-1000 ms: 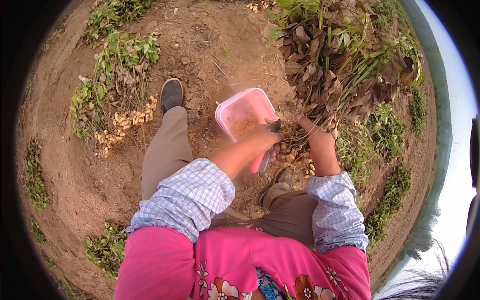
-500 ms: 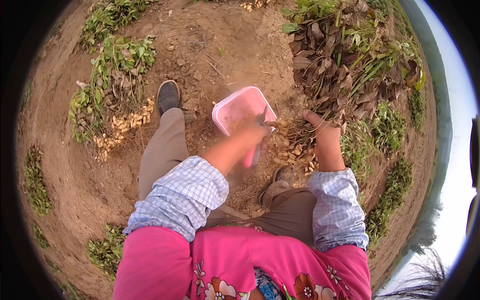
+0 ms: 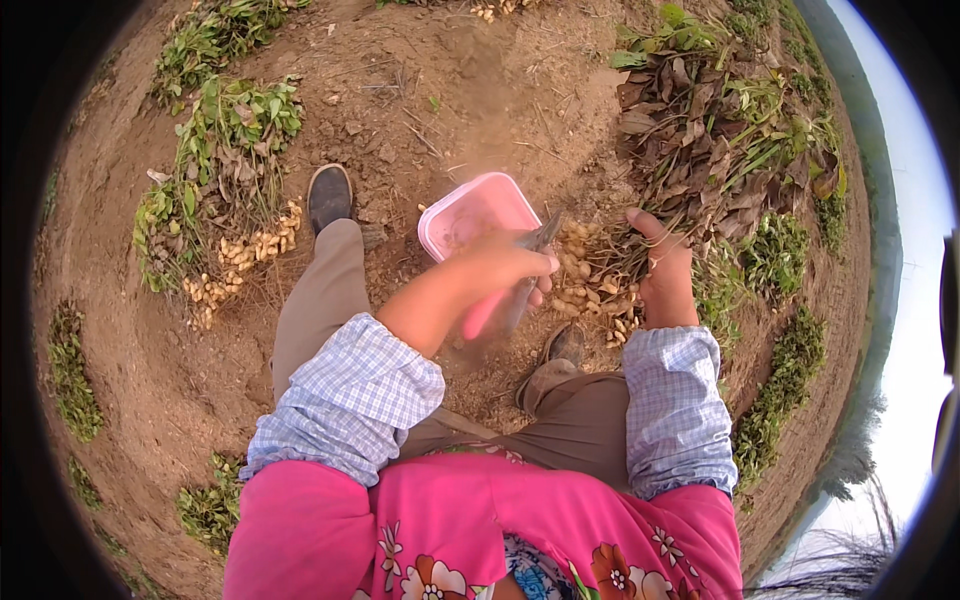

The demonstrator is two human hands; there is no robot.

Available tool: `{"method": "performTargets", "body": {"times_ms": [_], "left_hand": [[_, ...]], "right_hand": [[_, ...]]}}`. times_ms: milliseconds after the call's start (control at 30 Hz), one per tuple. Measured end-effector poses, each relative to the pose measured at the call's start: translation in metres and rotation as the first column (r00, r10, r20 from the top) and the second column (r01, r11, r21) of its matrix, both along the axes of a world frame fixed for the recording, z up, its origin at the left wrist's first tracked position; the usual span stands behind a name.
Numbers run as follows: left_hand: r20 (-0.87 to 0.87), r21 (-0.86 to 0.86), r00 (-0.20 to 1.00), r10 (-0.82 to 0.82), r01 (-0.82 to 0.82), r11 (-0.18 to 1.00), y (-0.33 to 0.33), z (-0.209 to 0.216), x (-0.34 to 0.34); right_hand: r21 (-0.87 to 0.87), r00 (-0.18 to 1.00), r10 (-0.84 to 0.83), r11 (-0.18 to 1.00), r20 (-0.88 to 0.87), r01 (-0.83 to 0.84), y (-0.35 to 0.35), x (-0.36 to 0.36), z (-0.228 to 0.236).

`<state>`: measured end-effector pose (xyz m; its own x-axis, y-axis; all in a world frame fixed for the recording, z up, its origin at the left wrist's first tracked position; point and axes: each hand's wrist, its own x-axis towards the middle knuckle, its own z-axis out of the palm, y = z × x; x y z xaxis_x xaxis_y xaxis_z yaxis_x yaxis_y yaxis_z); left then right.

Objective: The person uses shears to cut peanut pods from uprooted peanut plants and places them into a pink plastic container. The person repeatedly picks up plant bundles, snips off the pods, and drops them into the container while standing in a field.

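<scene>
My left hand [image 3: 515,265] is closed around pink-handled shears [image 3: 540,236], whose grey blades point up and to the right; part of the tool is blurred and covered by my fingers. Just left of and behind that hand a pink plastic tub [image 3: 488,200] rests on the soil. A bunch of pulled peanut plants [image 3: 690,170], with wilted brown and green leaves, lies at the right. My right hand [image 3: 662,265] is closed on its stems near the roots, thumb outstretched. Pale peanut pods [image 3: 585,275] cluster on the roots between my two hands.
Another heap of peanut plants [image 3: 225,150] with pods lies to the left, beyond my boot [image 3: 330,197]. My other boot [image 3: 562,350] is below the pods. Rows of green plants [image 3: 785,385] run along the right side. Bare brown soil [image 3: 170,390] surrounds me.
The shears have come away from the stem they were against and tilted, blades higher and further right. My right hand and the plant bunch have shifted slightly right.
</scene>
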<state>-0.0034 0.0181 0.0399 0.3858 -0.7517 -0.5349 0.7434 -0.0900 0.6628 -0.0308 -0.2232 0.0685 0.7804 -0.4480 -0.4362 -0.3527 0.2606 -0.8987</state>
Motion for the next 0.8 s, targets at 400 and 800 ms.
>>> {"method": "performTargets", "body": {"times_ms": [400,800], "left_hand": [[-0.135,-0.081,0.989,-0.057,0.046,0.996,-0.007,0.007,-0.01],[-0.14,-0.025,0.986,0.088,-0.093,0.995,-0.011,-0.001,-0.005]], "right_hand": [[0.123,0.998,0.069,0.99,0.006,-0.069,0.025,-0.001,0.014],[0.044,0.981,0.174,0.984,-0.084,-0.171,0.052,-0.003,0.033]]}}
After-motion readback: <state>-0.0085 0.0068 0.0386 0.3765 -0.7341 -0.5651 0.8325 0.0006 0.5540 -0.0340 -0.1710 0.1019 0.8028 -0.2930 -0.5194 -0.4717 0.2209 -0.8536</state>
